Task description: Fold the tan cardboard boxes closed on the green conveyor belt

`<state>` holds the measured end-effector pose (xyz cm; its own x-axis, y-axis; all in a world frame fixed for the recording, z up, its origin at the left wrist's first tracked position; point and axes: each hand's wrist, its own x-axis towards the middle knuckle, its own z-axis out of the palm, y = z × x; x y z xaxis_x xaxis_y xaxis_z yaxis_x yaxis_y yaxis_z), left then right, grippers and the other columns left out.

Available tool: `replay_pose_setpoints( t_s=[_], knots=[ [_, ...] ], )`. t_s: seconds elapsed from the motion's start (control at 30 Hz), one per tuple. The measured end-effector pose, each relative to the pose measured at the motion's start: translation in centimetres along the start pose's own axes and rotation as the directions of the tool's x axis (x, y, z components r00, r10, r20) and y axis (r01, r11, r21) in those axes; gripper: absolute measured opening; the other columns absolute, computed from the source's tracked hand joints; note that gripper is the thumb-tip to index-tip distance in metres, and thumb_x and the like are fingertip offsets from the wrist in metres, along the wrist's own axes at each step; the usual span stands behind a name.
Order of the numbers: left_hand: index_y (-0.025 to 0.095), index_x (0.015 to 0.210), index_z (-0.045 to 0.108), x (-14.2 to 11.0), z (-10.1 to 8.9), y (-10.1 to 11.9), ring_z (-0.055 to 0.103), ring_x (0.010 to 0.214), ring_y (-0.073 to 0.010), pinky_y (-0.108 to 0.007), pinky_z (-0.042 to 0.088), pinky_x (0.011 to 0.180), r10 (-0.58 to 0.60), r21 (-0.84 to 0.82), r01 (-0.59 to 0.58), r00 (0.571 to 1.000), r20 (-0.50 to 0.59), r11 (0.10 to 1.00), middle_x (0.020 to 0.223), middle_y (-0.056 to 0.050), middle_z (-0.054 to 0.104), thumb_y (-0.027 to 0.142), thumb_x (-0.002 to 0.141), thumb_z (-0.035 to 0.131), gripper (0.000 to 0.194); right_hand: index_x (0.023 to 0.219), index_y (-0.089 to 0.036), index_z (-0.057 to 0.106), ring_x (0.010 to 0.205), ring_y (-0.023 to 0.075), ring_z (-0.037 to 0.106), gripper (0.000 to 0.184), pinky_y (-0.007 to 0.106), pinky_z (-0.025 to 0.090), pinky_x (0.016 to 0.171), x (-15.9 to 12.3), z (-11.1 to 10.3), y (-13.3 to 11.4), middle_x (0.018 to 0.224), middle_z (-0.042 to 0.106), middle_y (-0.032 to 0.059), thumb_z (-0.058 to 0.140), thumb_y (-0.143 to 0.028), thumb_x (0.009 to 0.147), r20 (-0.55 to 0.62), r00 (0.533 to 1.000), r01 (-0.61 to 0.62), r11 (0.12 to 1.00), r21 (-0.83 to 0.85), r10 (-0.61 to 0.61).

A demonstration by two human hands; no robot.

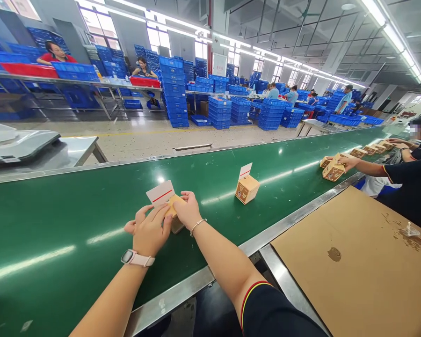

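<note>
A small printed cardboard box (174,214) is being held between the person's two bare hands, just above or on the green conveyor belt (73,220); whether it is touching the belt cannot be told. The left hand (150,229), with a pink-strapped smartwatch (133,257) at its wrist, is being curled against the near side of the box. The right hand (188,210), with a thin bracelet (198,226) at its wrist, is being pressed over the far side. Both hands are grasping the box, and neither is released. A white card with a red stripe (160,193) is being kept upright at the box's top edge. The box is judged to be light and stiff but easily dented, so opposite faces are the likely place for a gentle hold. A matching box with a card (247,188) is being left standing farther along the belt. A co-worker's hand (347,161) is being rested on another box (333,171). A brown cardboard sheet (354,262) is being kept flat beside the belt.
</note>
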<state>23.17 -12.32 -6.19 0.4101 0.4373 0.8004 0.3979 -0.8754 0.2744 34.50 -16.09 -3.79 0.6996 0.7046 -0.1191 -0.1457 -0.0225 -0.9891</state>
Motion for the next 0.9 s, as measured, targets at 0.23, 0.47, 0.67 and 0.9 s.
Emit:
replay_pose_setpoints(
  t_s=[0.23, 0.47, 0.67, 0.9],
  knots=[
    [0.02, 0.108, 0.069, 0.2, 0.2, 1.0, 0.055, 0.097, -0.0307, -0.044, 0.037, 0.078, 0.006, 0.012, -0.008, 0.992, 0.127, 1.0, 0.11, -0.011, 0.071, 0.032, 0.09, 0.042, 0.034, 0.101, -0.022, 0.05, 0.078, 0.0152, 0.059, 0.046, 0.029, 0.049, 0.072, 1.4, -1.2, 0.2, 0.084, 0.056, -0.0035, 0.06, -0.017, 0.056, -0.064, 0.998, 0.011, 0.997, -0.071, -0.016],
    [0.023, 0.091, 0.069, 0.4, -3.3, 1.2, 0.062, 0.093, -0.0258, -0.044, 0.045, 0.086, -0.059, -0.122, 0.043, 0.99, -0.13, 0.992, 0.094, -0.007, 0.074, 0.027, 0.089, 0.048, 0.021, 0.104, -0.022, 0.051, 0.074, 0.0146, 0.058, 0.048, 0.028, 0.05, 0.07, 2.8, -2.9, -0.1, 0.087, 0.055, -0.0019, 0.058, -0.016, 0.056, -0.123, 0.991, 0.038, 0.989, -0.145, -0.056],
    [0.019, 0.083, 0.065, 1.7, -5.7, -0.1, 0.066, 0.08, -0.0199, -0.035, 0.051, 0.079, -0.13, -0.162, 0.084, 0.946, -0.298, 0.983, 0.08, -0.006, 0.071, 0.022, 0.087, 0.051, 0.015, 0.11, -0.021, 0.048, 0.108, 0.0233, 0.053, 0.049, 0.04, 0.046, 0.094, 2.3, -3.9, -1.7, 0.114, 0.05, 0.0105, 0.059, -0.022, 0.063, -0.247, 0.949, 0.143, 0.967, -0.211, -0.195],
    [0.018, 0.077, 0.061, 2.3, -6.3, 0.3, 0.064, 0.073, -0.0157, -0.029, 0.051, 0.068, -0.393, -0.371, 0.267, 0.86, -0.324, 0.89, 0.076, -0.003, 0.067, 0.02, 0.086, 0.043, 0.021, 0.111, -0.022, 0.04, 0.109, 0.0217, 0.052, 0.042, 0.047, 0.046, 0.094, -0.4, -3.6, -3.0, 0.118, 0.038, 0.0114, 0.06, -0.031, 0.075, -0.249, 0.432, 0.829, 0.49, -0.27, -0.867]
  ],
)
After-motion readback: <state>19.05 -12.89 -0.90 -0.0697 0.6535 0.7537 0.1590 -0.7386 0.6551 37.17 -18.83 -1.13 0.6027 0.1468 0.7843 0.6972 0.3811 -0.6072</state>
